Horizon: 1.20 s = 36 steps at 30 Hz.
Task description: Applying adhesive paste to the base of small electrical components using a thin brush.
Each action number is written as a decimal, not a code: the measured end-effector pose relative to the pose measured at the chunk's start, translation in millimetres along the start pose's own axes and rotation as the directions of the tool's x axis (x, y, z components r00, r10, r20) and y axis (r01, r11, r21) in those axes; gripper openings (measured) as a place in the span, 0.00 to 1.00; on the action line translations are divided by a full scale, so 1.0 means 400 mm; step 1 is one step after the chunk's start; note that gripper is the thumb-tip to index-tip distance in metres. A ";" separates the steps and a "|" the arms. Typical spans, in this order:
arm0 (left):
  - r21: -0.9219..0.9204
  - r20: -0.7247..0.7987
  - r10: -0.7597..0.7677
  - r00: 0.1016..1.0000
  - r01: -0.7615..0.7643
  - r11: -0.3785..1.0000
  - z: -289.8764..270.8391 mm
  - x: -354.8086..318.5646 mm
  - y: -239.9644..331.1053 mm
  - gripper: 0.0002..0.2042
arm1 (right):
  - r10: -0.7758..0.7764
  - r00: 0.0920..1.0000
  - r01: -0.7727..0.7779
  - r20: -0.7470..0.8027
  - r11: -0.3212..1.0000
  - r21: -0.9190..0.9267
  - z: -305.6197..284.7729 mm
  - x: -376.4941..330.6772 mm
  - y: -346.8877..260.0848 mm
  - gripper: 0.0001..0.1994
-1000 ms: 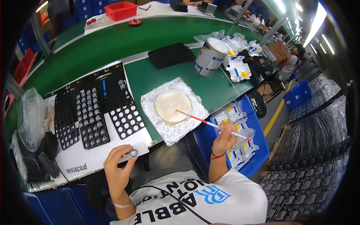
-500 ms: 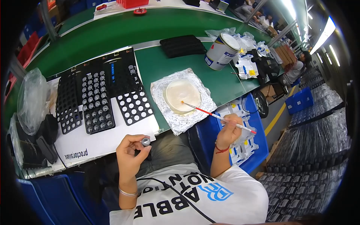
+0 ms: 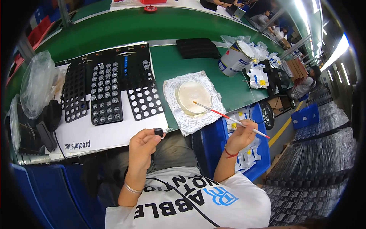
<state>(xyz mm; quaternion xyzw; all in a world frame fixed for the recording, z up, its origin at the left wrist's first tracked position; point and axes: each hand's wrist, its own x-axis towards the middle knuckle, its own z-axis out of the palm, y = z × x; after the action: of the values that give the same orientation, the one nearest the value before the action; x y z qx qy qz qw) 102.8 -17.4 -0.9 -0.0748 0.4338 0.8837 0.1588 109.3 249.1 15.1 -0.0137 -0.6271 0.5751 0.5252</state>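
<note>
The person's left hand [image 3: 143,147] is raised near the front edge of the green table [image 3: 126,26], and its fingers are pressed together around a small dark round part [image 3: 158,132], which sticks out at the top of the fingertips. The right hand [image 3: 241,136] is to the right, over a blue bin [image 3: 263,152], and its fingers are closed on a thin brush [image 3: 228,118] with a red and white handle. The brush is tilted, and its tip reaches to the left over a shallow round dish [image 3: 191,96] with a pale cream content. It is not possible to tell if the tip touches the content.

The dish stands on a crumpled sheet of foil [image 3: 192,102] on the table. To the left of the foil lies a black tray [image 3: 106,93] with many round holes, most of them filled with small dark parts like the one in the left hand. Beside it, on its right, is a black perforated plate [image 3: 145,102] with empty holes. They lie on a white paper sheet [image 3: 106,133]. Further away and to the right, a white paint can [image 3: 237,57] stands on the table, and a flat black mat [image 3: 197,47] lies just beside it. At the far left is a clear plastic bag [image 3: 38,82].
</note>
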 end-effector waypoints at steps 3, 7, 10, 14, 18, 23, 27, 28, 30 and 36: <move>-0.020 -0.005 0.005 1.000 -0.006 1.000 -0.002 0.000 -0.003 0.07 | 0.202 0.979 -0.201 0.035 0.912 0.358 0.010 -0.005 -0.021 0.12; -0.022 -0.007 0.024 1.000 -0.024 0.999 0.006 -0.001 0.000 0.07 | 0.239 0.938 -0.336 0.252 0.806 0.487 0.036 -0.042 -0.051 0.11; -0.046 -0.012 0.036 0.999 -0.036 0.998 0.001 -0.006 -0.001 0.08 | 0.244 0.922 -0.370 0.302 0.787 0.494 0.052 -0.059 -0.059 0.11; -0.066 -0.013 0.063 0.998 -0.064 0.996 -0.004 -0.007 -0.006 0.08 | 0.240 0.920 -0.371 0.310 0.791 0.486 0.064 -0.061 -0.061 0.11; -0.058 -0.006 0.086 0.996 -0.086 0.995 -0.003 -0.008 -0.005 0.08 | 0.204 0.918 -0.352 0.340 0.813 0.463 0.069 -0.062 -0.064 0.12; -0.125 0.019 0.033 0.999 -0.031 0.992 -0.009 -0.012 -0.004 0.08 | 0.181 0.923 -0.326 0.338 0.835 0.443 0.068 -0.064 -0.062 0.12; -0.124 0.055 0.013 0.998 -0.006 0.992 -0.008 -0.014 -0.003 0.08 | 0.164 0.929 -0.302 0.331 0.854 0.423 0.068 -0.064 -0.061 0.12; -0.128 0.066 0.004 0.998 0.005 0.992 -0.008 -0.015 -0.001 0.09 | 0.154 0.929 -0.293 0.335 0.860 0.419 0.068 -0.063 -0.061 0.12; -0.133 0.077 -0.005 0.997 0.015 0.991 -0.007 -0.016 0.000 0.10 | 0.147 0.932 -0.281 0.330 0.870 0.406 0.066 -0.063 -0.059 0.13; -0.164 0.078 -0.001 0.997 0.014 0.986 -0.003 -0.015 0.003 0.11 | 0.129 0.953 -0.231 0.273 0.893 0.386 0.058 -0.061 -0.051 0.13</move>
<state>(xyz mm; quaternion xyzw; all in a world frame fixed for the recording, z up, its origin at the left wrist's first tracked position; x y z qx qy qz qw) 108.1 -20.4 1.0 -0.0548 0.3529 0.9181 0.1722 116.6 210.8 19.5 0.1091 -0.5458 0.7386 0.3804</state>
